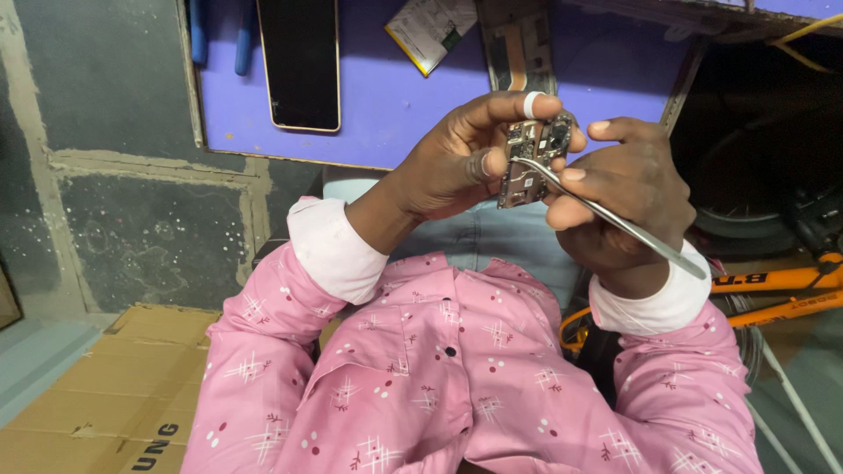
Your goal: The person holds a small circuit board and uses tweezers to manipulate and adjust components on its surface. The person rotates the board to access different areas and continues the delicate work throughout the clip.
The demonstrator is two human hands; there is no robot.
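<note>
The left hand (pixel 457 167) is gripping a small phone circuit board (pixel 529 163), thumb pressing on its near face and index finger, wearing a white band near the tip, curling over its top edge. The board is being held upright in the air, in front of the purple desk (pixel 395 96) and above the person's lap. The right hand (pixel 623 189) is pinching metal tweezers (pixel 606 215), closed around the shaft, with the curved tip touching the upper part of the board and the long end sticking out past the wrist toward the right cuff (pixel 659 303). Both hands are touching or nearly touching around the board.

On the desk beyond the board, a smartphone (pixel 301 61) is lying screen dark, up and to the left of the board. A flat battery with a yellow edge (pixel 430 31) is sitting above the board, and an opened phone back frame (pixel 518 44) is lying just above the board. Blue tool handles (pixel 219 35) are showing left of the smartphone. A pink patterned shirt (pixel 448 377) is filling the frame below the board. Cardboard (pixel 114 395) is lying on the floor far lower left of the board. An orange bicycle frame (pixel 773 294) is showing lower right of the board.
</note>
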